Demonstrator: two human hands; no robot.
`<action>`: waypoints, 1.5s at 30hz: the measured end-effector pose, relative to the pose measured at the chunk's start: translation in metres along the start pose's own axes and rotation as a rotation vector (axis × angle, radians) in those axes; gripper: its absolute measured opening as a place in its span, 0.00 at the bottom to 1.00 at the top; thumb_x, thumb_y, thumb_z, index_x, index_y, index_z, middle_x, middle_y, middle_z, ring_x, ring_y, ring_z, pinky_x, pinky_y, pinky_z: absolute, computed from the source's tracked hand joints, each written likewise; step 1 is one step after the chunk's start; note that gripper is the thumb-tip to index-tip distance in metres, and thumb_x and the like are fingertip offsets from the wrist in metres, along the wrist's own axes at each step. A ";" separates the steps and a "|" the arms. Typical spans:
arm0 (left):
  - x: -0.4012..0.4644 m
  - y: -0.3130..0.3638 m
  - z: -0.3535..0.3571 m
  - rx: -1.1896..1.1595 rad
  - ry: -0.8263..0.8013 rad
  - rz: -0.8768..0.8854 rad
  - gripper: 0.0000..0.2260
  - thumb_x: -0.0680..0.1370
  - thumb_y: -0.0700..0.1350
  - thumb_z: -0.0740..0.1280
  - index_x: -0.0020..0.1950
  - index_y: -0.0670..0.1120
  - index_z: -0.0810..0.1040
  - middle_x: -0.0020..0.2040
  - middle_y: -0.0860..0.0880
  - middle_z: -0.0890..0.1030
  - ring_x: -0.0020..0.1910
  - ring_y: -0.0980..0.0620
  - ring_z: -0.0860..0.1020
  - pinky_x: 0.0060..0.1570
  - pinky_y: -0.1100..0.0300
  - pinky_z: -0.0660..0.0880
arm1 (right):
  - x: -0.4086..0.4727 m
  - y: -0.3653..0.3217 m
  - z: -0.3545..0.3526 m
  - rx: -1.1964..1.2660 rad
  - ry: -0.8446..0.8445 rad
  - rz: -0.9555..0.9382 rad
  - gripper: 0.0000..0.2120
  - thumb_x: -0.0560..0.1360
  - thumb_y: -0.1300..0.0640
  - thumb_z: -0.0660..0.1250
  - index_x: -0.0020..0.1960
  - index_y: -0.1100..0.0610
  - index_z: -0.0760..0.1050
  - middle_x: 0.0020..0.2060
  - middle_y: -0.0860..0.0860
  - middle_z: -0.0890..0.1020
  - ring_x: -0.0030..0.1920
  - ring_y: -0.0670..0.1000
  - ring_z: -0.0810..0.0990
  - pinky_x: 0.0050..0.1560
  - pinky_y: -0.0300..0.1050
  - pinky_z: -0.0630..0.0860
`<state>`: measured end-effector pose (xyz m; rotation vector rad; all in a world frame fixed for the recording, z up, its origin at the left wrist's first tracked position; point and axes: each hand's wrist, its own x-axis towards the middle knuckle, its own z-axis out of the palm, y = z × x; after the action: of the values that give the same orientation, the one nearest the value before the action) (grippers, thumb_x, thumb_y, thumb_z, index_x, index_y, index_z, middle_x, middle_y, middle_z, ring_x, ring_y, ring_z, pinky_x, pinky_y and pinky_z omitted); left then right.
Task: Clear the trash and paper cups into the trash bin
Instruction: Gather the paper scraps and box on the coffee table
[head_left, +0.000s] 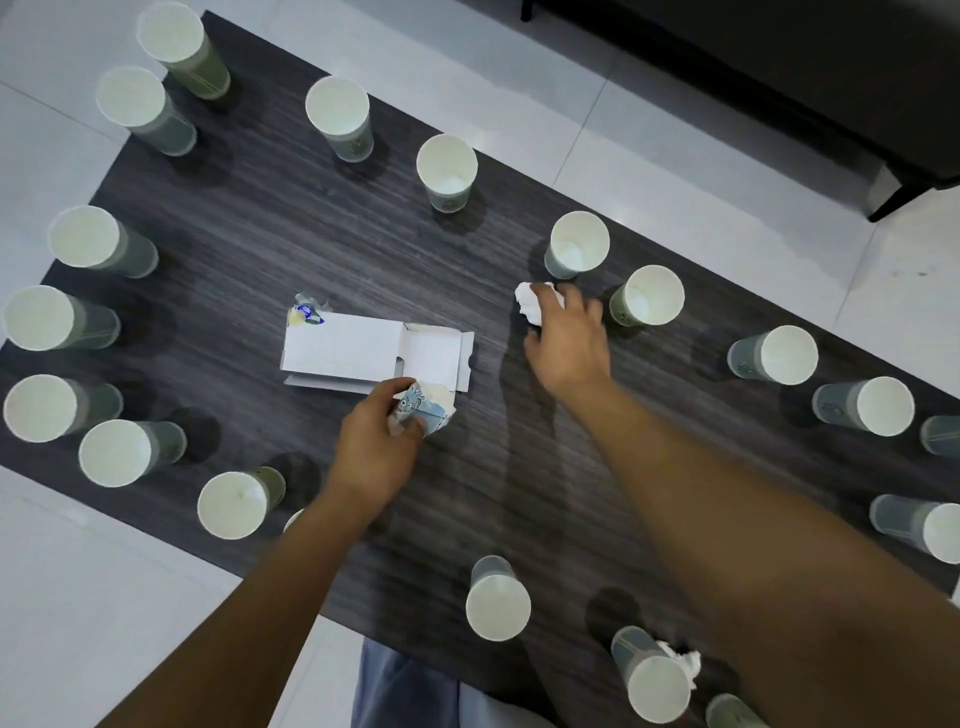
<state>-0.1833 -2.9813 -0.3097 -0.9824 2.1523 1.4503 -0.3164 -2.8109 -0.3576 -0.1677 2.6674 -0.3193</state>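
The left hand (374, 441) holds a crumpled wrapper (423, 410) in the middle of the frame, by a flat white box (358, 351). The right hand (566, 338) grabs a white paper ball (530, 301). Paper cups (337, 111) stand all around the dark table (249, 223)

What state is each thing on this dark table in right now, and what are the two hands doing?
Left hand: grips a crumpled printed wrapper.
Right hand: fingers curl round a white tissue wad.
White cardboard box: lying flat, flap open.
Paper cups: upright, open, ringing the table.
Small wrapper: crumpled, at the box's far left corner.
Second tissue wad: lying beside a near cup.
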 end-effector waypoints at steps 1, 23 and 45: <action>0.001 -0.003 0.000 0.013 -0.004 0.005 0.17 0.76 0.35 0.66 0.64 0.48 0.74 0.52 0.54 0.78 0.51 0.55 0.76 0.52 0.64 0.70 | 0.008 0.000 0.003 -0.021 -0.010 0.013 0.28 0.76 0.59 0.63 0.74 0.49 0.60 0.70 0.55 0.65 0.64 0.63 0.65 0.63 0.57 0.68; -0.075 0.056 0.015 0.324 -0.224 0.211 0.18 0.76 0.34 0.64 0.65 0.45 0.74 0.57 0.45 0.80 0.49 0.53 0.76 0.49 0.65 0.70 | -0.171 0.007 -0.034 0.387 0.025 0.267 0.20 0.79 0.58 0.61 0.71 0.51 0.66 0.66 0.51 0.70 0.64 0.55 0.69 0.57 0.50 0.72; -0.396 0.078 0.130 0.857 -1.000 0.757 0.17 0.75 0.33 0.65 0.63 0.42 0.75 0.55 0.42 0.80 0.53 0.42 0.79 0.56 0.48 0.76 | -0.609 0.036 -0.050 0.756 0.609 1.171 0.20 0.80 0.56 0.61 0.71 0.51 0.66 0.67 0.50 0.71 0.63 0.53 0.72 0.59 0.44 0.72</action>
<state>0.0239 -2.7086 -0.0593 0.7786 1.9635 0.7379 0.2030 -2.6634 -0.0684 1.8396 2.4044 -0.9978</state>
